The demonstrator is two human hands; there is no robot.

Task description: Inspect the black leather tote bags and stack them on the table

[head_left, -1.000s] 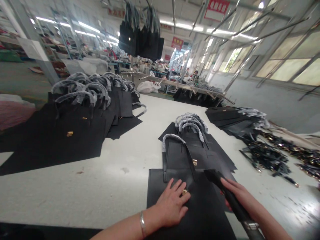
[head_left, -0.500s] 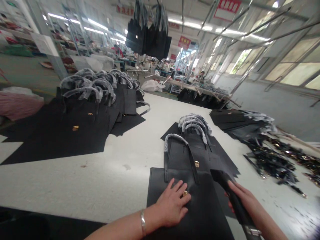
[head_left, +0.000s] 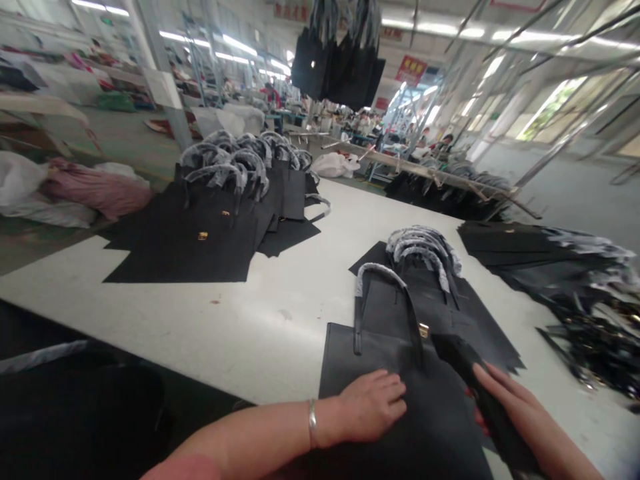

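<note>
Ideally, the unclenched left grip [head_left: 373, 403] should steady the bag [head_left: 425, 427] beneath, right grip [head_left: 521, 405] clamped on the black tool [head_left: 493, 414].

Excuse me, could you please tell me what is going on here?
A person's left hand rests on a black bag lying on the white table. The right hand grips a dark handheld tool at the bag's right side. More black bags lie just beyond, and a larger pile of bags lies to the left.
</note>
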